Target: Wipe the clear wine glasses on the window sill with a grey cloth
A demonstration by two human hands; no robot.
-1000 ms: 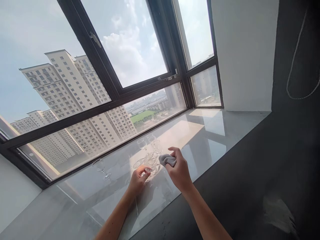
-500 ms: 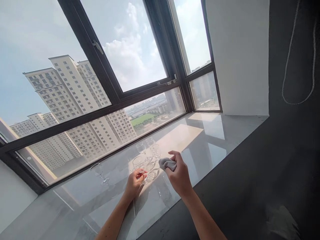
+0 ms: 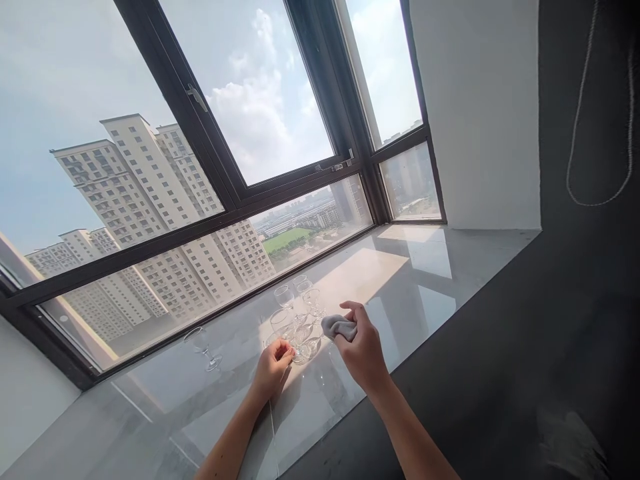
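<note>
On the glossy sill, several clear stemmed wine glasses (image 3: pixel 284 297) are grouped in the middle, their outlines overlapping. My left hand (image 3: pixel 273 365) is closed in a pinch at the near side of this group, on a wine glass (image 3: pixel 303 353) whose round base shows beside the fingertips. Its exact hold is partly hidden by the fingers. A bunched grey cloth (image 3: pixel 337 327) is gripped in my right hand (image 3: pixel 364 347), just right of the glasses, with the index finger raised off it. One more wine glass (image 3: pixel 204 350) stands apart on the left, near the window.
The grey sill (image 3: pixel 415 273) runs along a dark-framed window (image 3: pixel 300 193), with bright sun patches on it. Its front edge drops to a dark area at lower right. A white wall (image 3: pixel 480 120) and a hanging cord (image 3: pixel 575 133) are on the right.
My left hand has turned slightly and its fingers are drawn closer together at the glass. My right hand keeps the cloth in nearly the same place. The view has shifted a little.
</note>
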